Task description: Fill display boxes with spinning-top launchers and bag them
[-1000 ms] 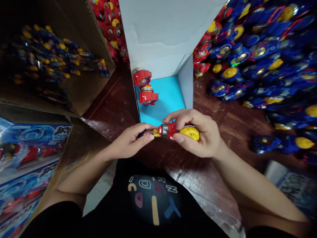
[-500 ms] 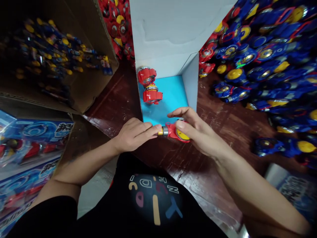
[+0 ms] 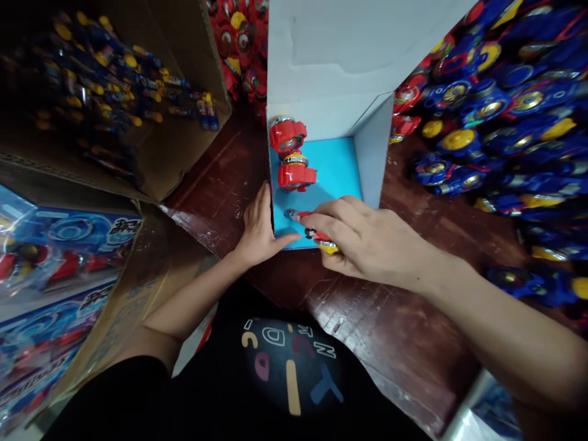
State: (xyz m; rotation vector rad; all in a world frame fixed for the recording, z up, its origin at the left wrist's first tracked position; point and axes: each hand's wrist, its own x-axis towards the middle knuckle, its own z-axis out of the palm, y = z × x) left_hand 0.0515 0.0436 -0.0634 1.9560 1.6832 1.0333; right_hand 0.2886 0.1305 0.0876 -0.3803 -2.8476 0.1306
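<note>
My right hand (image 3: pixel 358 236) is closed around a red and yellow plastic toy (image 3: pixel 327 246); its blue-tipped end points left, over the blue floor of an open box (image 3: pixel 328 168). Most of the toy is hidden by my fingers. With fingers spread, my left hand (image 3: pixel 260 229) rests against the box's left edge, its thumb along the front. Inside the box at the left lie two red toys, one farther back (image 3: pixel 288 135) and one nearer (image 3: pixel 297 176).
To the right is a pile of blue toys (image 3: pixel 500 122); red toys (image 3: pixel 243 43) lie behind the box. A cardboard carton (image 3: pixel 193 141) at the left holds small blue and yellow pieces. Packaged toys (image 3: pixel 68 245) stand at lower left on the dark red tabletop (image 3: pixel 395 343).
My left hand has let go of the toy's end and moved to the box's left edge. My right hand has turned the toy and brought it over the box floor.
</note>
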